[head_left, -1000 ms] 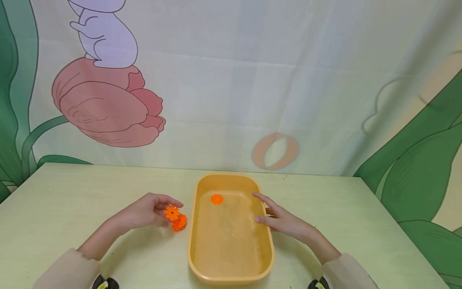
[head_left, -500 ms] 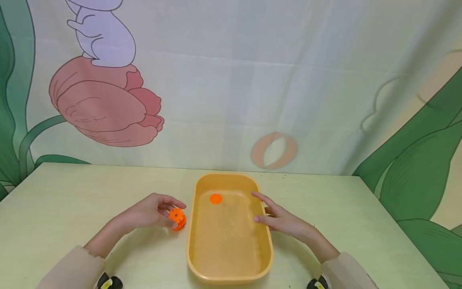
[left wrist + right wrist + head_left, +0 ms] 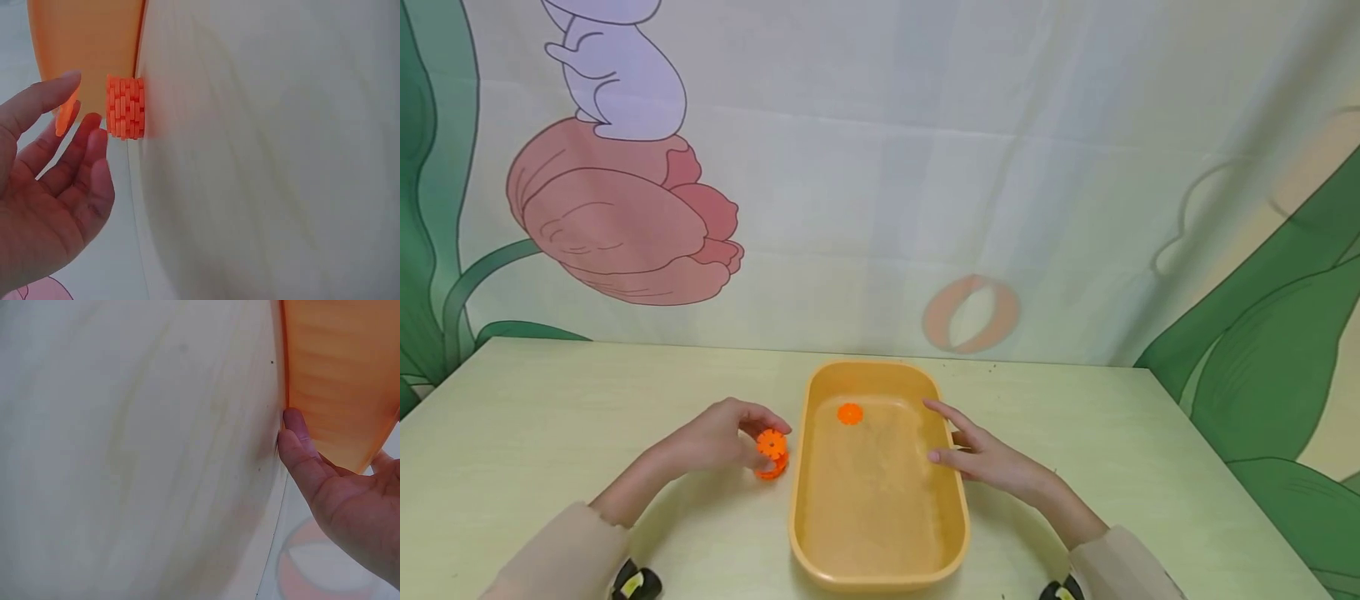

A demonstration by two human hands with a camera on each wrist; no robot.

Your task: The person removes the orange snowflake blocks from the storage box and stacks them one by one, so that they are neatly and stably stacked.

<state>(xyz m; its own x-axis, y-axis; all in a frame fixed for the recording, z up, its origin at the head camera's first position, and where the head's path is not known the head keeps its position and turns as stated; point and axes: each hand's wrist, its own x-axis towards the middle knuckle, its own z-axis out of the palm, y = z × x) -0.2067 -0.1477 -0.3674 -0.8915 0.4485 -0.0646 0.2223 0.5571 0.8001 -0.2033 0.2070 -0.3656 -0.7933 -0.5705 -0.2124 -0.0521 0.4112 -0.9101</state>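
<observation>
My left hand pinches an orange notched, flower-shaped plastic disc between thumb and fingers. Just below it on the table stands a stack of similar orange discs; the left wrist view shows a gap between the held disc and the stack. A yellow rectangular tray lies to the right of this hand. My right hand holds the tray's right side, thumb and a finger over the rim, other fingers against the outer wall.
One more orange disc lies flat inside the tray near its far end. The pale table ends at the back against a curtain printed with plants and an animal.
My left hand has shifted a little to the right, bringing the held disc from beside the stack to above it. The right hand and tray stay in place.
</observation>
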